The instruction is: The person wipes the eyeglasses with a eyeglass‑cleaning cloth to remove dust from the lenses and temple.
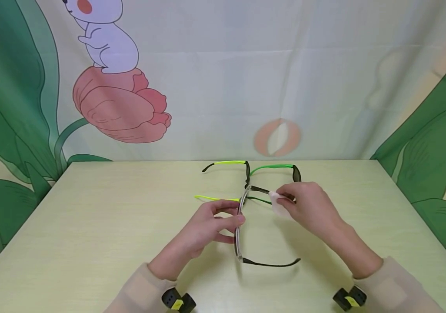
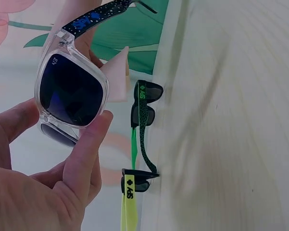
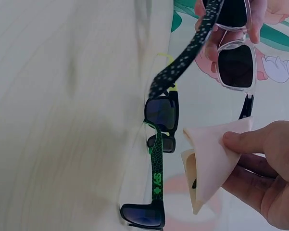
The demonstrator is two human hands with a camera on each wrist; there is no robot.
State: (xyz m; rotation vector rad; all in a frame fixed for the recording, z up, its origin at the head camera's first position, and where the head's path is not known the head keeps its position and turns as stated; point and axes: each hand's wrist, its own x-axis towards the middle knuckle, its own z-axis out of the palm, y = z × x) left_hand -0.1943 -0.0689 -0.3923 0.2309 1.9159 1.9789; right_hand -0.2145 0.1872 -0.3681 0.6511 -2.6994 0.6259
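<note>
My left hand (image 1: 217, 221) holds a pair of sunglasses by the clear front frame (image 2: 106, 89), thumb and fingers at the rims of the dark lenses. Its temples, black with white speckles and some blue marks, are unfolded and point to the right in the head view. With thumb and fingers my right hand (image 1: 317, 208) pinches a pale pink cloth (image 3: 216, 154) folded around the far temple (image 1: 260, 189). A dark bit of the temple shows inside the cloth's fold in the right wrist view; the rest of the tip is hidden.
Behind the hands, sunglasses with yellow temples (image 1: 228, 162) and another pair with green temples (image 1: 274, 166) stand unfolded on the pale wooden table (image 1: 109, 226). A printed curtain (image 1: 215, 95) hangs at the table's back edge.
</note>
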